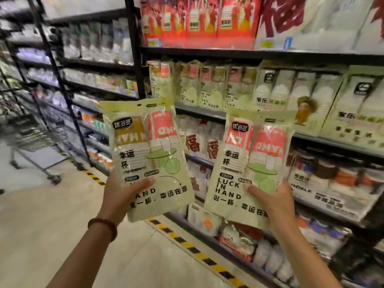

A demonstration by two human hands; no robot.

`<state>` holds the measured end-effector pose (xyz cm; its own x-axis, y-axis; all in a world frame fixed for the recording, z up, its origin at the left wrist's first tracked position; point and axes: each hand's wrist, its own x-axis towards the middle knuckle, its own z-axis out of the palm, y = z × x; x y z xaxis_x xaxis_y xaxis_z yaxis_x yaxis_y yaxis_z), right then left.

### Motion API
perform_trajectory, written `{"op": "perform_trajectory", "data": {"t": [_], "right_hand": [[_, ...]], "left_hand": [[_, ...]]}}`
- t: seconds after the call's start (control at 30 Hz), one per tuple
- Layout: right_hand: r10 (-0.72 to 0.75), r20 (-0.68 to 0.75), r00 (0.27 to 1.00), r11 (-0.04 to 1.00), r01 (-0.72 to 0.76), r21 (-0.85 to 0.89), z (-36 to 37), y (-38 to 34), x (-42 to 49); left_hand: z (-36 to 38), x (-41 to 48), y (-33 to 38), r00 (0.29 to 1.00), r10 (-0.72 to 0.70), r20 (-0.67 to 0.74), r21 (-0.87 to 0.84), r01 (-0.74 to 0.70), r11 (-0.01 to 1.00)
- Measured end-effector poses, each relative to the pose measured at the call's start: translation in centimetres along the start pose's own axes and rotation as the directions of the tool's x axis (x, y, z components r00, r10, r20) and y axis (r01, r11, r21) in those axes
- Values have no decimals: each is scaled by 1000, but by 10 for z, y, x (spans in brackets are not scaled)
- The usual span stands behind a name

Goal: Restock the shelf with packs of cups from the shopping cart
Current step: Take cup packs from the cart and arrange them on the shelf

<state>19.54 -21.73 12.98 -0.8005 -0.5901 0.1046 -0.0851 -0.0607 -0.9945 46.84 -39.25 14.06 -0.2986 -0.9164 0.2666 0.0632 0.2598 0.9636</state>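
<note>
I hold two pale green packs of cups upright in front of the shelving. My left hand (122,194) grips the bottom left corner of one pack (145,150), thumb across its front. My right hand (274,201) grips the lower right edge of the other pack (249,163), thumb on its front. Both packs show stacked paper cups in red and tan. On the shelf (199,112) behind them, at about the packs' top height, stands a row of matching packs (193,84). The shopping cart (31,138) stands at the far left in the aisle.
Black metal shelving runs along the right and back, filled with other cup packs: red ones (197,19) on top, white-green ones (311,96) to the right. A yellow-black floor stripe (187,244) marks the shelf base. Open floor lies lower left.
</note>
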Motion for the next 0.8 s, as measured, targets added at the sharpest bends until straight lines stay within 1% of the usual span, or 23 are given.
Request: {"op": "perform_trajectory", "data": {"t": [0.07,0.17,0.33,0.47,0.53,0.67,0.8], "right_hand": [[-22,-21,1000,999,21,-34,21,1,23],[-73,-56,996,997,71,-35,51,3,67],[-158,-127,979,987,151,-63,101,9,161],[-250,-209,946,967,231,-108,137,-9,238],[-293,-235,927,955,270,-126,153,-19,274],[-387,-281,878,918,339,-207,182,-36,326],[-444,-319,837,885,356,-299,206,-39,364]], "left_hand": [[-1,32,-9,1000,12,11,5,-12,1000],[1,86,-22,999,45,30,20,-45,999],[23,194,-45,993,112,40,32,-113,993],[53,291,-43,982,188,34,56,-189,980],[63,336,-41,977,215,10,70,-215,974],[76,414,-45,976,218,10,12,-218,976],[89,483,-61,972,232,31,-13,-232,973]]}}
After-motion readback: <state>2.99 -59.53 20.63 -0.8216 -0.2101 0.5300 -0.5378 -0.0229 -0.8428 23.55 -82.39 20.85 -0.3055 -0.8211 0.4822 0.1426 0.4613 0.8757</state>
